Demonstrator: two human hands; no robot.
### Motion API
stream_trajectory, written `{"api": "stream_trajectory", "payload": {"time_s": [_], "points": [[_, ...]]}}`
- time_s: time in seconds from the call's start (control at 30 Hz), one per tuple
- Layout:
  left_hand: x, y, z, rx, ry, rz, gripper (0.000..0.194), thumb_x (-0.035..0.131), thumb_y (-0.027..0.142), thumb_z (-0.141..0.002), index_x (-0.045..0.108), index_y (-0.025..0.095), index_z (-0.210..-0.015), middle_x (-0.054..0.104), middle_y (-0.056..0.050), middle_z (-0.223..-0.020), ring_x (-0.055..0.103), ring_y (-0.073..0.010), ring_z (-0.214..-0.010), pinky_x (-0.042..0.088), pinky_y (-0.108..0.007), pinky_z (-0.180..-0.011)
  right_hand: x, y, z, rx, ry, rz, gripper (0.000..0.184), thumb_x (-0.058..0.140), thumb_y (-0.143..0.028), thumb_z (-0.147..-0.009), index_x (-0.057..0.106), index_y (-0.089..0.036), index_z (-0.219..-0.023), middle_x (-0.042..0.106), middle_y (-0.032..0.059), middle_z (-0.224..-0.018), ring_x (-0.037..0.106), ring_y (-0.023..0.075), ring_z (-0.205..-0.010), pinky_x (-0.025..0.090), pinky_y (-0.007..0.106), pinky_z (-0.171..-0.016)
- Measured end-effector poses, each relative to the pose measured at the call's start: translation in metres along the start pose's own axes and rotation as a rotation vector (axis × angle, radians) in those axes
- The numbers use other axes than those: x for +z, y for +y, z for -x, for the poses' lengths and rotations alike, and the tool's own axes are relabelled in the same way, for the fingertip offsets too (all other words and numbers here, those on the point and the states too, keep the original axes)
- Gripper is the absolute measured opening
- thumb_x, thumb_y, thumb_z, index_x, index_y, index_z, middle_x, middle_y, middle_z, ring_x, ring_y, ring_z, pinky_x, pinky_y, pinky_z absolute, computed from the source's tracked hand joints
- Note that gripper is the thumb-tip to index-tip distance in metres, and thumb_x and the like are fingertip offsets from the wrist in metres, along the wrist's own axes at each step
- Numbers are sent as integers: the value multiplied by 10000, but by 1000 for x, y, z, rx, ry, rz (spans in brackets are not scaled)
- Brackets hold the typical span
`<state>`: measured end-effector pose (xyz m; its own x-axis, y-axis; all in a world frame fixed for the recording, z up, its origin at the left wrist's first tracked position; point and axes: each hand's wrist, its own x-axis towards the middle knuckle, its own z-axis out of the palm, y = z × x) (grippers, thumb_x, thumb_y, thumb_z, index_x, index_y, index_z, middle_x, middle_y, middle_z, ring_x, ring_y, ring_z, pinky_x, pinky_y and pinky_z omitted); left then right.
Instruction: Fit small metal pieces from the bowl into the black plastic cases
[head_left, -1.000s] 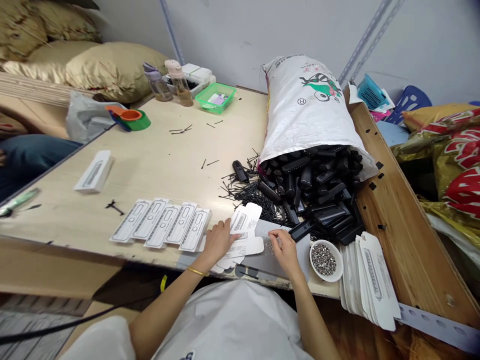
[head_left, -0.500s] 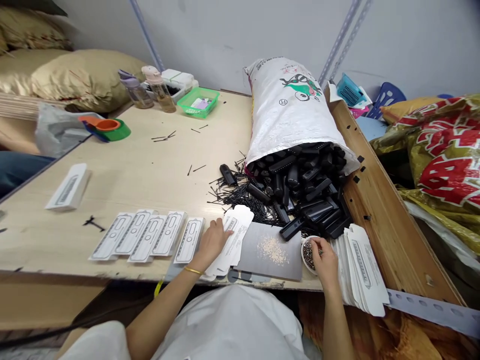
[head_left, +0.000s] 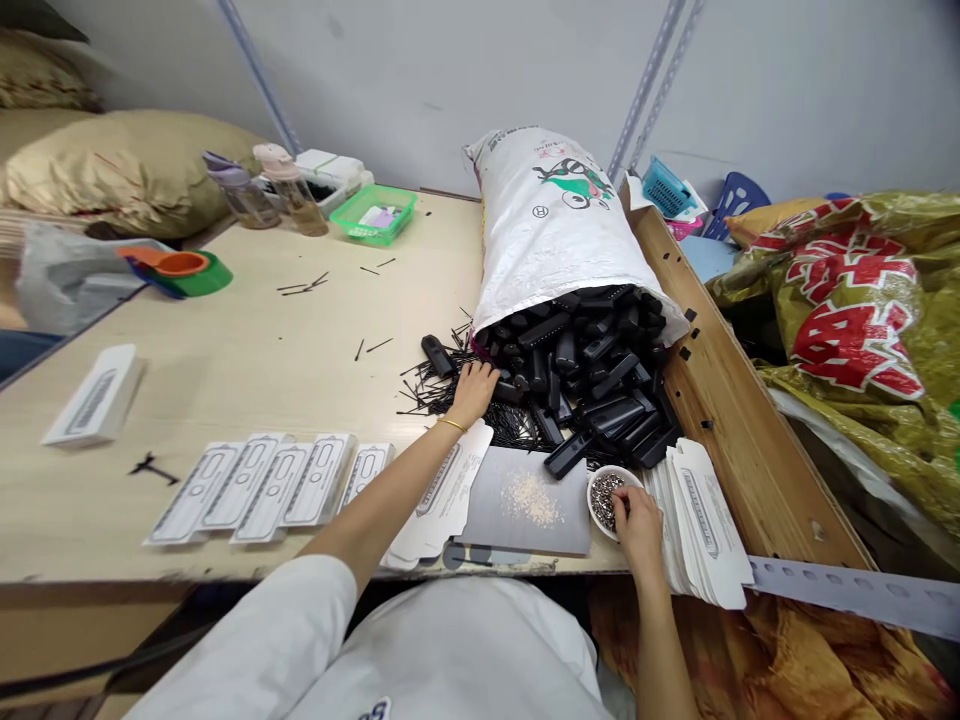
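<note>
My left hand (head_left: 474, 392) reaches over the left edge of a heap of black plastic cases (head_left: 619, 415), beside a spread of thin black sticks (head_left: 420, 400). Its fingers are apart and touch the heap; I see nothing held in them. At the right, my right hand (head_left: 640, 522) dips its pinched fingertips into a small white bowl (head_left: 592, 512) of tiny metal parts (head_left: 606, 492). What sits between those fingertips is too small to make out. Between the hands lies a grey sheet (head_left: 487, 500) bearing pale crumbs (head_left: 534, 498). Flat white cartons (head_left: 442, 500) are fanned beneath my left forearm.
A white sack (head_left: 562, 240) spills the black cases. Folded white boxes (head_left: 262, 490) stand in a row at left. More flat cartons (head_left: 694, 520) lean by the wooden side board (head_left: 780, 450). Bottles (head_left: 296, 205) and a green basket (head_left: 373, 215) stand at the back.
My left hand has moved from the fanned cartons forward to the black heap. My right hand stays at the bowl, its fingers shifted slightly. The whole view has shifted a little.
</note>
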<state>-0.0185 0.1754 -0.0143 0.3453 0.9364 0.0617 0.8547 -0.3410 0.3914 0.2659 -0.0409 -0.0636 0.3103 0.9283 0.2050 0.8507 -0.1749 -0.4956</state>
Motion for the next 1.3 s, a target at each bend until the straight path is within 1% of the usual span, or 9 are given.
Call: {"api": "stream_trajectory", "payload": {"time_s": [0.17,0.37,0.47,0.53,0.63,0.7,0.8,0.93,1.3], "points": [[-10,-19,19,-48,23,178,304,548,9,-667,615,171,-915,591,-102,-968,510,-269,-1027,282,-434,-1033,-2,-6,-2,84,34,-197,278,417,-414,-822,571,-185,-786,649,83,-768,575,211,-683,433,341,-678],[-8,-18,65,-246,212,524,290,603,224,-753,584,167,-1037,611,-81,-1079,556,-212,-1033,426,-360,-947,0,-22,-12,228,55,-395,267,534,-442,-749,584,-180,-755,644,67,-742,583,194,-653,458,343,-680],[-3,-1,86,-428,308,987,351,592,311,-790,543,153,-1100,620,-101,-1112,589,-207,-1036,469,-373,-923,9,-52,-13,247,34,-736,266,622,-428,-726,593,-168,-779,655,65,-774,610,185,-714,483,321,-686],[-3,12,97,-559,284,1417,302,576,363,-824,548,166,-1051,636,-104,-1097,607,-210,-1033,494,-390,-907,18,-80,-11,237,-16,-917,262,661,-404,-720,601,-161,-797,667,67,-788,620,180,-735,490,306,-674],[-9,30,109,-757,173,1955,231,547,395,-877,545,189,-982,653,-85,-1058,629,-206,-1013,521,-403,-887,29,-121,-5,196,-70,-985,219,653,-369,-770,625,-154,-805,652,47,-751,598,157,-701,488,291,-663],[-15,40,114,-859,154,2148,176,529,359,-901,541,193,-958,663,-65,-1022,644,-199,-982,524,-415,-897,34,-141,-1,124,-44,-980,169,615,-326,-819,634,-159,-814,650,50,-807,602,159,-779,489,307,-738],[-19,49,119,-924,173,2214,145,462,306,-940,547,188,-939,677,-47,-965,662,-190,-927,520,-443,-917,36,-156,3,4,38,-928,123,579,-260,-851,634,-169,-791,624,45,-855,586,157,-861,469,312,-809],[-21,56,123,-972,184,2235,198,407,292,-960,561,173,-924,693,-46,-914,673,-184,-895,508,-467,-943,36,-161,3,-65,76,-873,119,568,-226,-860,626,-175,-769,598,28,-812,569,149,-821,457,293,-768],[-23,61,126,-1008,201,2249,239,373,258,-966,579,137,-953,703,-72,-910,680,-190,-901,486,-477,-973,31,-157,8,-73,92,-814,122,552,-223,-870,613,-171,-778,592,27,-799,571,149,-792,454,287,-731]]}}
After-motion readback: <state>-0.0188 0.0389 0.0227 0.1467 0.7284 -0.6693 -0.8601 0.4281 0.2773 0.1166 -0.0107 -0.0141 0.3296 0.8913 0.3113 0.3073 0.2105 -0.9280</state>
